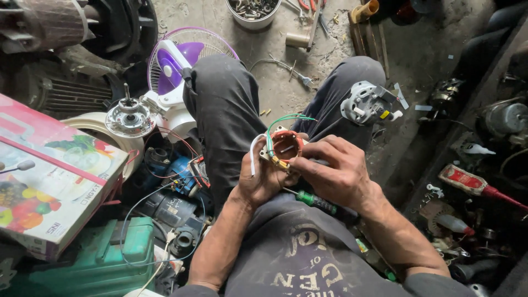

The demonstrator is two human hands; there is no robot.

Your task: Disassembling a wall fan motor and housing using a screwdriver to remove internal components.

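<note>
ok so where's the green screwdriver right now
In the head view, the green screwdriver lies on the person's lap near the middle of the picture, just below the right hand and the motor coil that both hands hold.

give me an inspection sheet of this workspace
surface: dusty concrete floor, person seated on it
job's things: small motor stator with copper windings, held over the lap; green-handled screwdriver lying on the lap
clutter: purple fan, colourful box, green case, tub of screws, grey motor housing
hands: left hand cradles the stator; right hand grips its side
cables: green and white leads rise from the stator
surroundings: motors and parts on both sides
</note>
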